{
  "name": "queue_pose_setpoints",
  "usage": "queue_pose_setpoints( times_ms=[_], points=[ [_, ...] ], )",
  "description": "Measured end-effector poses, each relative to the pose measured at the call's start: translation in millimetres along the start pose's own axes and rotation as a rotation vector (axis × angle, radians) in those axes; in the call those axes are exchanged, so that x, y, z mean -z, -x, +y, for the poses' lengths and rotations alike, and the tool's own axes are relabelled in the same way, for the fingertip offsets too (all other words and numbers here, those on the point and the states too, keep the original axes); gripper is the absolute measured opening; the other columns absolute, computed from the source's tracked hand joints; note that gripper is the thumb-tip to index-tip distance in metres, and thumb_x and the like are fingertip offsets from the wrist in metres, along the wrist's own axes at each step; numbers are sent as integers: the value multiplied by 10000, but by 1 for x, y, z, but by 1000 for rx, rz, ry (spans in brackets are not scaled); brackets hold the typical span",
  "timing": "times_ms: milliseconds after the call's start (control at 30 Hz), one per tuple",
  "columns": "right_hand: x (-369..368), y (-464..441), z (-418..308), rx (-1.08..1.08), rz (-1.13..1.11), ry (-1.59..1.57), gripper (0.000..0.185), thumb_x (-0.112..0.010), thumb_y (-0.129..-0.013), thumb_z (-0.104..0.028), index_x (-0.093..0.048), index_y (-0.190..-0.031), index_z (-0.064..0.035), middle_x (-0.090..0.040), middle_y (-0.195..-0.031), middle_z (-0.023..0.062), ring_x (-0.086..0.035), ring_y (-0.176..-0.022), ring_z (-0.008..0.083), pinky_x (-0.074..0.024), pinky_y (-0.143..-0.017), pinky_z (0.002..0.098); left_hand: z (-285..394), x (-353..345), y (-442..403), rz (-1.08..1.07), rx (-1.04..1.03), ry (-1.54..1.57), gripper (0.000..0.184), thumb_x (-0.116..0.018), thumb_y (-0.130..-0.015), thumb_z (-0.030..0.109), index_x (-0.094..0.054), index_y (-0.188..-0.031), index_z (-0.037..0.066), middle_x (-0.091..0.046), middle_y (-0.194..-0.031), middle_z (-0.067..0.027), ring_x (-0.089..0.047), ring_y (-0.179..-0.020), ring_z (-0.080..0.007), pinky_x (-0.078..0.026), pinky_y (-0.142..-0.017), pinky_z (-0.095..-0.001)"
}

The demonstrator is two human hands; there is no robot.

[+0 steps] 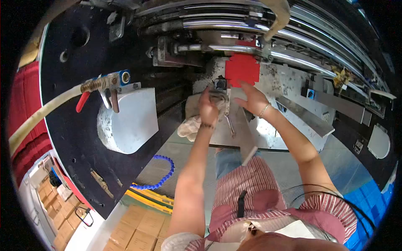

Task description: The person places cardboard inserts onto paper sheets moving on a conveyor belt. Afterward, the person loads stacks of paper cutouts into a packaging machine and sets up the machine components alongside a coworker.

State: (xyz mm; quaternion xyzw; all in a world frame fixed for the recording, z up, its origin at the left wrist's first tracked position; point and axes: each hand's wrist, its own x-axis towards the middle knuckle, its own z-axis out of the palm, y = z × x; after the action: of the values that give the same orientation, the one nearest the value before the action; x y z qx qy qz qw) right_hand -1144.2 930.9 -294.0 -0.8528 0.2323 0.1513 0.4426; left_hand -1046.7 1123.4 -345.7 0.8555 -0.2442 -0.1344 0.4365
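A flat red die-cut card blank point(242, 70) with notched edges lies on the metal feed plate of a machine, below its rollers. My right hand point(254, 100) is at the blank's lower edge, its fingers spread and nothing visible in its grasp. To the left, my left hand point(208, 109) is raised beside a small dark block point(220, 84), fingers extended and slightly blurred. Between my hands lies a metal wrench point(230, 124) on the plate. A crumpled off-white cloth point(189, 128) sits just left of my left hand.
Chrome rollers point(301, 60) cross the machine above the plate. Angled metal bars point(307, 117) jut out at the right. An air valve with a red lever point(82, 101) and hose sticks out at the left. Cardboard boxes point(140, 224) stand on the floor below.
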Motion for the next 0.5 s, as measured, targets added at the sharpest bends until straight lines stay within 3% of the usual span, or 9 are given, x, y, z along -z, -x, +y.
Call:
queue_pose_setpoints(
  times_ms=[33, 67, 133, 200, 233, 300, 333, 433, 500],
  points=[
    [4, -4, -16, 247, 170, 80, 606, -651, -812, -335, -420, -1295, -51, -549, -1201, 208, -548, -1089, 359, -447, -894, 429, -19, -20, -13, 13, -4, 8, 429, -502, -842, 22, -486, -1270, 1, -513, -1282, -187, -492, -1183, -332, -400, -981, -377],
    [5, -10, -27, 496, 346, 159, 597, -685, -790, -318, -436, -1263, -53, -573, -1151, 201, -564, -1051, 354, -468, -845, 427, -37, -45, -26, -48, 186, 189, 430, -485, -859, 35, -477, -1288, 18, -498, -1298, -189, -494, -1174, -341, -408, -978, -378],
    [-5, -20, -33, 416, 267, 139, 596, -684, -787, -314, -427, -1256, -50, -588, -1106, 202, -576, -1012, 364, -471, -822, 432, -76, -79, -33, -116, 364, 374, 431, -468, -876, 48, -468, -1306, 35, -483, -1314, -191, -496, -1165, -351, -416, -976, -378],
    [-7, -25, -32, 200, 54, 153, 568, -673, -795, -311, -418, -1228, -46, -619, -958, 205, -604, -884, 387, -484, -740, 442, -99, -92, -41, -168, 169, 360, 406, -417, -901, 69, -471, -1303, 45, -495, -1294, -190, -506, -1147, -358, -423, -976, -375],
    [-8, -25, -33, 202, 73, 155, 568, -673, -795, -311, -418, -1228, -46, -619, -958, 205, -604, -884, 387, -484, -740, 442, -97, -90, -50, -187, 97, 356, 400, -400, -910, 76, -471, -1302, 49, -499, -1287, -190, -509, -1141, -360, -426, -976, -374],
    [-10, -26, -36, 201, 60, 54, 626, -712, -725, -293, -379, -1176, -17, -596, -1012, 240, -586, -907, 433, -473, -754, 489, -72, -58, -65, -504, -78, -333, 371, -356, -920, 85, -496, -1261, 42, -511, -1269, -185, -530, -1120, -347, -449, -947, -377],
    [-8, -28, -37, 179, 20, 38, 635, -706, -727, -282, -368, -1193, -14, -594, -1025, 243, -583, -936, 431, -475, -765, 481, -78, -52, -75, -552, -232, -459, 348, -380, -914, 94, -499, -1239, 50, -542, -1213, -172, -577, -1055, -320, -497, -863, -382],
    [-6, -25, -44, 113, 1, 2, 631, -708, -728, -249, -359, -1202, -21, -598, -1020, 240, -586, -935, 427, -476, -756, 480, -78, -43, -90, -753, -357, -690, 358, -398, -907, 102, -479, -1253, 58, -559, -1169, -152, -614, -973, -307, -527, -778, -382],
    [-12, -25, -38, 142, 18, -74, 634, -712, -726, -231, -355, -1209, -28, -600, -1019, 238, -587, -937, 425, -477, -756, 475, -80, -40, -95, -791, -315, -604, 359, -405, -907, 114, -471, -1256, 59, -569, -1138, -142, -622, -951, -297, -530, -756, -384]
  ],
)
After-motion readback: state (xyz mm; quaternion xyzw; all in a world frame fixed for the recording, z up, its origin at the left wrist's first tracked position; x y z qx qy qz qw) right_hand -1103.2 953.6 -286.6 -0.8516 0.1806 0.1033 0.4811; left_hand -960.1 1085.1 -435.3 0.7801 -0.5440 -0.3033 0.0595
